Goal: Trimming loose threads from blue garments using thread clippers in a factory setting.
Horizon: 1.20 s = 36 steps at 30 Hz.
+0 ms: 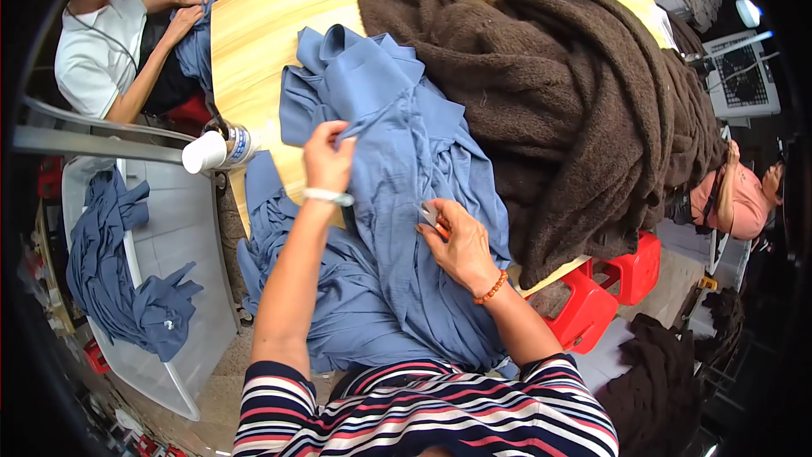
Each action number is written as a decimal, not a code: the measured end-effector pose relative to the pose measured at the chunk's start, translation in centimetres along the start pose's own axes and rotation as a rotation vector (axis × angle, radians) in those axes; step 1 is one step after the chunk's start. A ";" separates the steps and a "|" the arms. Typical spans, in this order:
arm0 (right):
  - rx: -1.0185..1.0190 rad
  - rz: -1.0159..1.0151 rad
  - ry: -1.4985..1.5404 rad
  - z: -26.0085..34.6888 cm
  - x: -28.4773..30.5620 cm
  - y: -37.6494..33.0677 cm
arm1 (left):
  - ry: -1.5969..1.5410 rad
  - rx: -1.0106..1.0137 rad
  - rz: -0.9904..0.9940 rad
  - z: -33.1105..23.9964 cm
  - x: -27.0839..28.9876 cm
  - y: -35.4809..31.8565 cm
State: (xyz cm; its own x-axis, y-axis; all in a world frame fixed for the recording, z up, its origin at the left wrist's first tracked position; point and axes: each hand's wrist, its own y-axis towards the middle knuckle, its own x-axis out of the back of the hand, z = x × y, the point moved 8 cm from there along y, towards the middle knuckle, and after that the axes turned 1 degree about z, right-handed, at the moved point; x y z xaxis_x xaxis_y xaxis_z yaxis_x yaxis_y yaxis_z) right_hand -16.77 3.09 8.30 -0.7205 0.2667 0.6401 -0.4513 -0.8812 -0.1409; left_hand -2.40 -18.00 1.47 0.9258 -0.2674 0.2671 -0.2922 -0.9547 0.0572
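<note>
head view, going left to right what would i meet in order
White plastic bin holding blue fabric, left hand with pale bracelet, right hand with orange bead bracelet, red plastic stools, person in pink

Bench (254,42): before the person
Garment pile (385,169): on the bench, spilling off its near edge
Fleece heap (541,93): on the bench, right of the garment pile, overhanging
Tub (207,305): left of the bench, garments (106,228) inside
Stools (584,309): right, below the fleece heap
Co-workers: one far left (101,51), one right (723,199)
</note>
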 end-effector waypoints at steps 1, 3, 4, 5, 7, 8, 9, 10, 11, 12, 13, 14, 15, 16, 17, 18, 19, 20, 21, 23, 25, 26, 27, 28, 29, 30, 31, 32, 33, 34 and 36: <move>0.050 0.014 0.000 0.2 0.0 -0.2 | -0.067 0.036 -0.028 0.6 1.8 -0.5; 0.140 0.037 0.010 0.5 -0.1 -0.6 | -0.241 0.131 -0.080 3.1 6.1 -2.0; 0.200 0.068 0.026 1.7 -0.1 -0.7 | -0.342 0.189 -0.113 4.8 8.5 -3.2; 0.249 0.106 0.035 2.5 -0.4 -1.1 | -0.402 0.284 -0.176 6.0 10.0 -4.8; 0.371 0.234 0.086 5.2 -1.8 -2.2 | -0.438 0.484 -0.272 9.3 13.8 -8.3; 0.401 0.343 0.093 6.3 -3.2 -3.0 | -0.423 0.595 -0.296 10.9 14.8 -9.9; 0.421 0.401 0.083 6.8 -4.6 -3.7 | -0.431 0.649 -0.413 12.4 15.7 -11.8; 0.437 0.459 0.067 7.0 -5.9 -4.3 | -0.405 0.608 -0.419 11.8 15.4 -12.2; 0.441 0.473 0.066 6.8 -6.4 -4.4 | -0.384 0.602 -0.430 10.4 14.5 -12.2; 0.425 0.493 0.024 6.5 -6.9 -4.5 | -0.365 0.594 -0.442 8.5 13.5 -11.7; 0.415 0.516 -0.017 6.4 -7.3 -4.5 | -0.324 0.643 -0.427 7.1 12.7 -11.2; 0.434 0.533 -0.016 6.8 -7.5 -4.6 | -0.261 0.649 -0.382 6.5 12.5 -10.6; 0.450 0.533 -0.022 6.9 -7.5 -4.7 | -0.171 0.648 -0.318 5.3 11.7 -9.9; 0.484 0.539 -0.020 7.7 -7.7 -4.9 | 0.029 0.492 -0.318 5.9 12.7 -9.2; 0.482 0.560 -0.042 7.7 -7.8 -4.9 | 0.287 0.290 -0.282 3.8 11.9 -7.9; 0.485 0.565 -0.049 7.7 -7.9 -5.0 | 0.511 0.336 -0.209 3.3 10.8 -8.2; 0.506 0.575 -0.054 7.9 -8.0 -5.2 | 0.640 0.241 -0.207 2.2 9.7 -8.2; 0.527 0.584 -0.057 8.1 -8.0 -5.4 | 0.768 0.143 -0.205 1.2 8.9 -8.0; 0.530 0.585 -0.061 8.2 -8.0 -5.5 | 0.766 0.144 -0.209 1.1 8.8 -7.9; 0.554 0.636 -0.034 8.8 -8.4 -6.1 | 0.825 0.080 -0.170 0.8 8.4 -7.7; 0.575 0.678 0.006 10.0 -8.9 -7.1 | 0.638 0.155 -0.059 3.7 10.1 -7.6; 0.581 0.714 0.041 10.4 -9.0 -7.7 | 0.440 0.224 0.064 4.8 10.3 -7.7; 0.590 0.737 0.107 10.9 -9.1 -8.2 | 0.367 0.198 0.003 4.7 12.0 -8.4; 0.566 0.792 0.109 11.1 -9.1 -8.8 | 0.289 0.174 -0.048 3.8 13.3 -9.2; 0.569 0.836 0.150 11.6 -9.0 -9.5 | -0.001 0.244 -0.112 3.9 15.3 -10.5; 0.568 0.881 0.189 12.0 -8.9 -10.3 | -0.293 0.315 -0.176 4.1 17.1 -12.0; 0.571 0.916 0.232 12.2 -9.0 -11.1 | -0.468 0.352 -0.196 2.5 18.5 -13.3; 0.563 0.995 0.261 12.7 -9.3 -12.3 | -0.631 0.382 -0.238 0.9 20.5 -15.1; 0.599 1.025 0.280 13.1 -9.8 -13.7 | -0.661 0.396 -0.266 1.2 22.7 -17.4; 0.628 1.050 0.295 13.5 -10.2 -14.9 | -0.697 0.411 -0.287 1.8 24.6 -19.6; 0.632 1.169 0.284 14.1 -12.0 -17.2 | -0.654 0.465 -0.340 4.8 27.5 -24.9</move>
State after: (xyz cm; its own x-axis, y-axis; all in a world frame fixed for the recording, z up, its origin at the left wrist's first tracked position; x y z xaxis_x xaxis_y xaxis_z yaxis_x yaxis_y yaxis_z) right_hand 7.04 9.52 13.69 -0.6300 -0.7506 0.1991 0.7543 -0.6525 -0.0729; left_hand 31.51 -2.23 2.74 0.9387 0.1562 -0.3073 0.0203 -0.9149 -0.4031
